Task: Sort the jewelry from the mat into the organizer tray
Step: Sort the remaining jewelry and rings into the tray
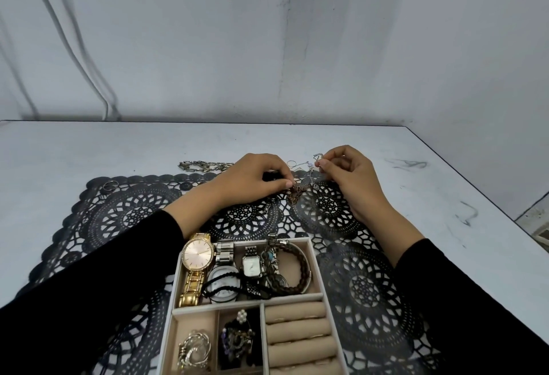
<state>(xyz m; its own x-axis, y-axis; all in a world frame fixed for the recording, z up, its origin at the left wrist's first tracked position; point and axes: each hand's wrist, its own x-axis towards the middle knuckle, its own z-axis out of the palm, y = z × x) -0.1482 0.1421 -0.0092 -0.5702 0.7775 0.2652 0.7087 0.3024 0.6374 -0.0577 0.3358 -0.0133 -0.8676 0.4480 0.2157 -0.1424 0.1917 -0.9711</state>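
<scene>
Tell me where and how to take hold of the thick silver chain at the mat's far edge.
I would pinch the thick silver chain at its free left end, coming from above: it lies flat and stretched sideways, and its right end disappears behind the left hand.

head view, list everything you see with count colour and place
lace-pattern mat: one, black, on white table
compartmented organizer tray: one, white with beige lining, near mat edge
wristwatches: three, one gold, two silver, tray's far compartment
braided bracelet: one, brown, same compartment
swirl-shaped piece: one, silver, tray's near-left compartment
chunky link chain: one, silver, far mat edge
ring: seemingly one, silver, mat's far left corner
left hand: pinches coppery tangled chain on mat
right hand: pinches thin silver chain
</scene>
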